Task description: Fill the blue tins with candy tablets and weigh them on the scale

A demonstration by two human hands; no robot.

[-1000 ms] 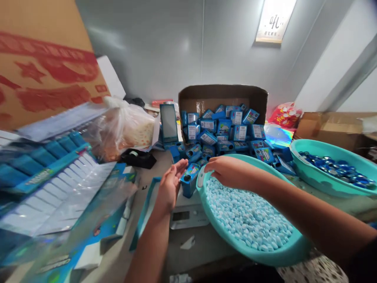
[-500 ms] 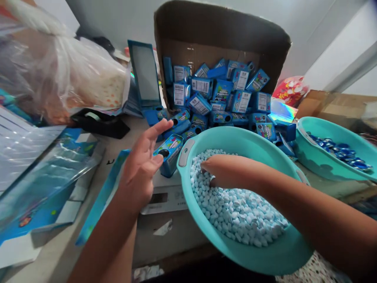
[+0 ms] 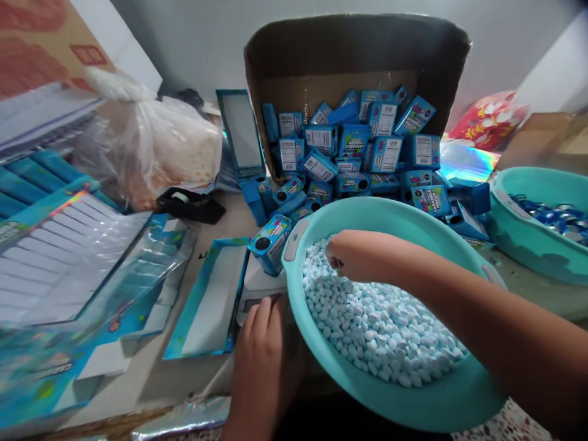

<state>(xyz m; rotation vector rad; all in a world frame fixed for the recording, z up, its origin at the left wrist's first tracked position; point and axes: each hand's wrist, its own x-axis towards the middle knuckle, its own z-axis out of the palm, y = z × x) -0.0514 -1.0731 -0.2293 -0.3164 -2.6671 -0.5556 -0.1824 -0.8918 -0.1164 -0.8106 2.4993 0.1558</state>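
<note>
My right hand point(image 3: 353, 256) is curled just over the pale blue candies point(image 3: 386, 331) in a turquoise basin point(image 3: 349, 398). Its fingers are bent inward, and what they hold is hidden. At the basin's left side my left hand point(image 3: 264, 331) lies palm down, fingers stretched toward the front of a white scale point(image 3: 257, 278). On that scale stands a small blue candy box point(image 3: 271, 244) with a dark round opening on top. A shallow blue tray point(image 3: 214, 300) with a white inside lies left of the scale.
A cardboard box point(image 3: 358, 46) on its side is full of small blue boxes. A second turquoise basin point(image 3: 528, 245) at right holds shiny blue pieces. At left are a black tape dispenser point(image 3: 193, 205), a plastic bag point(image 3: 179, 141) and flat blue packaging point(image 3: 59, 263).
My left hand has come down from the air beside the candy box to the scale's front. My right hand stays in the basin, its fingers more drawn in. The view has shifted left.
</note>
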